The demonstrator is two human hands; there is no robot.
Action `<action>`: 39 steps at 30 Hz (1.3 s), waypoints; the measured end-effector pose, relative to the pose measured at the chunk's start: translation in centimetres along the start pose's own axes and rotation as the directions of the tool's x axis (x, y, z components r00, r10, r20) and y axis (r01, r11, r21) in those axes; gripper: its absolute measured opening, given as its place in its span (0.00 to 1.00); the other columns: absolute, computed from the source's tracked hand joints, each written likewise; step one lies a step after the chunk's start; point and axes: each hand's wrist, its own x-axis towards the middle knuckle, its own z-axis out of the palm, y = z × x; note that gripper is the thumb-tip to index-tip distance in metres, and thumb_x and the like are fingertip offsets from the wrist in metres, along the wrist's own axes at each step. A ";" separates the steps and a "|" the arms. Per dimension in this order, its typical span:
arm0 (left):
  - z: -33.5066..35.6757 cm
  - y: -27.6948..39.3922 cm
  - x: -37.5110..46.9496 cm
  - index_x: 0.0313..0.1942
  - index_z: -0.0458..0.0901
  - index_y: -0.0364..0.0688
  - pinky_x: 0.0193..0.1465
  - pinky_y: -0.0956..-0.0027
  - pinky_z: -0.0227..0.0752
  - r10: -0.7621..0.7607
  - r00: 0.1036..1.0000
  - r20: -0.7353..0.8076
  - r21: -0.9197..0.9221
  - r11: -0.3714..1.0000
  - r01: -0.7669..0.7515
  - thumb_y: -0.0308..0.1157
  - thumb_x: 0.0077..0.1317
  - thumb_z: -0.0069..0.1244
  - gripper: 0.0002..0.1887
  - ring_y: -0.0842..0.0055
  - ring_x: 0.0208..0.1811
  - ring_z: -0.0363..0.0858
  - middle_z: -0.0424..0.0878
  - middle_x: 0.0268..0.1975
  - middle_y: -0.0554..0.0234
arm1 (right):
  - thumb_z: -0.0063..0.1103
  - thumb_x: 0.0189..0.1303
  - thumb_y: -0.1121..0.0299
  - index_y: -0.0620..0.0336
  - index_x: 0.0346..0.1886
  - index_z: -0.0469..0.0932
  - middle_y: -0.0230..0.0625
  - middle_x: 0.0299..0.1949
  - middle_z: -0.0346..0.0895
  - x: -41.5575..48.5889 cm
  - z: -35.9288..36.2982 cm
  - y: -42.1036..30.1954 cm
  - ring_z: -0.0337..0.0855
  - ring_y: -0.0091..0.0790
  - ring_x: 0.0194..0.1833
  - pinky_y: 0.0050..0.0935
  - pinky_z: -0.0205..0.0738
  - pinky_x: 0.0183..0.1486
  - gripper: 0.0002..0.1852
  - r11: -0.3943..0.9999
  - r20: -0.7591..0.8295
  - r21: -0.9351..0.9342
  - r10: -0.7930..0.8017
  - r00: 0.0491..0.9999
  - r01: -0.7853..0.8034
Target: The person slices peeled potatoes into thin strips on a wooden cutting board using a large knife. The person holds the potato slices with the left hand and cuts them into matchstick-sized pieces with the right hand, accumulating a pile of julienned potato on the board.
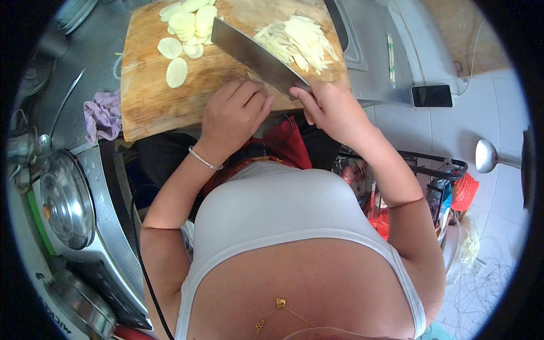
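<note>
My right hand [331,108] is closed around the handle of a cleaver [259,57], whose broad steel blade slants up and left over a wooden cutting board [144,97]. My left hand [238,108] rests with curled fingers on the board's near edge, left of the blade. A pale sliver [255,77] shows just beyond its fingertips; whether the fingers press on anything is hidden. Pale oval slices, apparently potato [182,25], overlap at the board's upper left, with loose ones nearer me. A heap of thin pale strips [299,40] lies right of the blade.
A purple cloth [103,114] touches the board's left side. Farther left are a long-handled spoon [68,100] and a metal lid [67,199]. Beyond the board's right edge lies a sink rim [359,55]. A phone [432,96] and a black wire basket [437,170] are at the right.
</note>
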 end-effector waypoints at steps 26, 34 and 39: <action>-0.6 0.6 -0.7 0.44 0.88 0.38 0.60 0.56 0.82 -0.061 0.998 0.025 0.005 0.998 0.061 0.29 0.65 0.66 0.10 0.61 0.54 0.85 0.86 0.49 0.60 | 0.62 0.82 0.60 0.67 0.31 0.82 0.43 0.18 0.81 -0.3 0.9 0.5 0.86 0.47 0.23 0.44 0.80 0.32 0.22 0.996 -0.099 -0.049 -0.080 0.992 0.075; -0.9 0.6 -1.2 0.50 0.91 0.39 0.61 0.56 0.84 -0.086 0.995 0.042 -0.022 0.996 0.087 0.27 0.66 0.67 0.13 0.59 0.58 0.88 0.90 0.53 0.60 | 0.61 0.82 0.61 0.67 0.28 0.81 0.42 0.17 0.79 -1.8 -0.8 -0.1 0.86 0.48 0.23 0.44 0.80 0.32 0.23 0.996 -0.039 -0.021 -0.085 0.996 0.084; -1.0 0.9 -1.1 0.50 0.91 0.39 0.60 0.57 0.83 -0.106 0.993 0.055 0.004 0.994 0.106 0.28 0.65 0.67 0.13 0.60 0.56 0.88 0.90 0.53 0.60 | 0.61 0.82 0.61 0.67 0.27 0.81 0.42 0.16 0.79 -1.8 -1.0 -0.3 0.86 0.48 0.23 0.45 0.80 0.33 0.24 0.993 -0.021 -0.071 -0.093 0.995 0.091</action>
